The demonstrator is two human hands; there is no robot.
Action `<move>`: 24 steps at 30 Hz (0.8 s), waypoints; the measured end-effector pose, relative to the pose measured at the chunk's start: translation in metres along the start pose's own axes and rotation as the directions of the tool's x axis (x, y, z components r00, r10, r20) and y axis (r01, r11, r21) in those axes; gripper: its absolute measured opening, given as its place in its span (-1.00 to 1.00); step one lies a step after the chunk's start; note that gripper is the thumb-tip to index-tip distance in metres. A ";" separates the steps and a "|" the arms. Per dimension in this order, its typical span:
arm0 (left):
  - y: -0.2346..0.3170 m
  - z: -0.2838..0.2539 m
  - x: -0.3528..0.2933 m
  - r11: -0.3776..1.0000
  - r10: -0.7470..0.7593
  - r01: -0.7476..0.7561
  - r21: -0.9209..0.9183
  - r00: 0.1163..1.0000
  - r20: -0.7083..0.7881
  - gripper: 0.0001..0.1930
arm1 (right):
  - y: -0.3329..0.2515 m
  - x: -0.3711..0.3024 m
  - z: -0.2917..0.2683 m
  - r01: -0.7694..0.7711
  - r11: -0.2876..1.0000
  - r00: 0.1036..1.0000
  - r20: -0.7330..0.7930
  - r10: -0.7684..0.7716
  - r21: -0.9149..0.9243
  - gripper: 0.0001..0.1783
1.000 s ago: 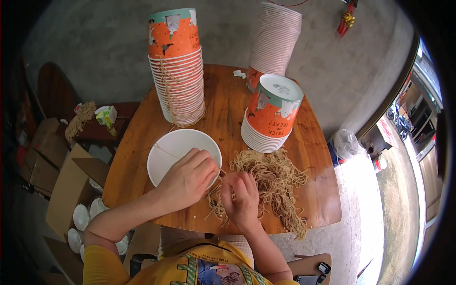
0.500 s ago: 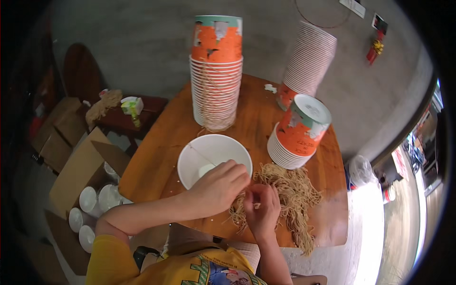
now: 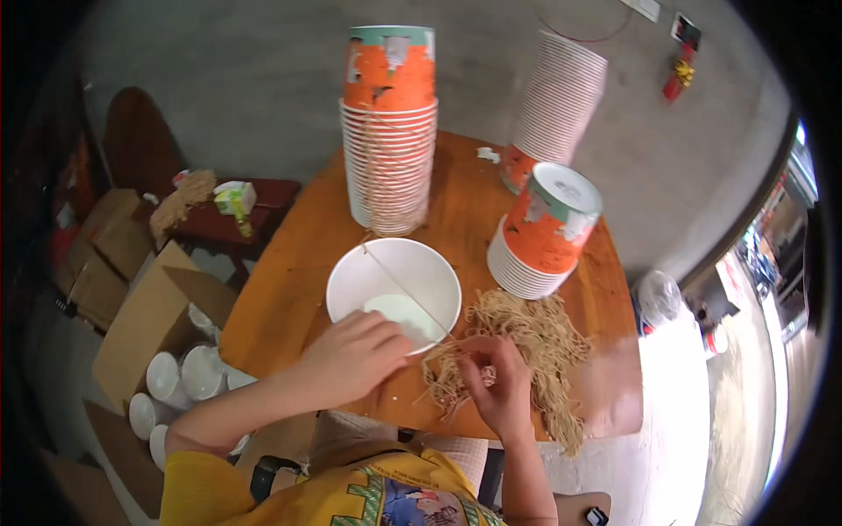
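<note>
A white paper bucket [image 3: 346, 294] stands open-mouthed on the table before me, its pale bottom showing. One thin tan string [image 3: 399, 285] crosses its mouth slantwise, from the far rim to my right hand. Curled at the bucket's near edge, my left hand [image 3: 355, 361] is closed, its fingertips partly hidden; what it grips, if anything, I cannot make out. My right hand [image 3: 500, 381] has its fingers closed on the string, beside a loose heap of tan strings [image 3: 539, 337]. Behind the bucket rises a tall stack of orange-and-white paper buckets [image 3: 390, 145] with strings hanging down its side.
A shorter stack of upturned buckets [image 3: 548, 232] and a tall leaning stack [image 3: 561, 96] stand on the right of the wooden table [image 3: 289, 280]. An open carton [image 3: 140, 329] of white containers is at lower left. Behind it, a bench [image 3: 267, 197] holds more string.
My left hand has moved left and down, away from my right hand to the bucket's near edge. The string now stretches across the bucket to my right hand. The whole view has shifted slightly.
</note>
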State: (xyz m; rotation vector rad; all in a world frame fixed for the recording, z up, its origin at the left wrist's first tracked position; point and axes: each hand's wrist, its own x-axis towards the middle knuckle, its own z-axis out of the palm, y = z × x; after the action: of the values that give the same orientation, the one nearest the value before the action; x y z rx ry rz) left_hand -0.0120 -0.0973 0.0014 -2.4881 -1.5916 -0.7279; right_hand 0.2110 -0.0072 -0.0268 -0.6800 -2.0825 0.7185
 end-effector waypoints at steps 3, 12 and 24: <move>-0.010 -0.012 -0.013 0.997 -0.024 0.028 0.070 0.998 -0.056 -0.83 | -0.007 0.004 -0.011 0.062 0.998 0.995 0.075 -0.059 -0.030 -0.74; -0.045 -0.009 -0.012 0.977 -0.105 0.081 -0.195 0.988 -0.114 -0.83 | -0.009 0.056 0.013 0.335 0.903 0.941 0.055 -0.333 -0.269 -0.87; -0.019 0.022 0.020 0.766 -0.500 0.395 -0.508 0.862 -0.083 -0.90 | -0.007 0.071 0.039 0.189 0.982 0.982 0.021 -0.188 -0.031 -0.87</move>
State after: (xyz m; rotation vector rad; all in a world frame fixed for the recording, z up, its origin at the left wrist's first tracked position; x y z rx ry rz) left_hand -0.0146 -0.0649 -0.0125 -2.1802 -2.1651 -1.5736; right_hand 0.1397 0.0260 -0.0050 -0.4874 -2.1449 0.5863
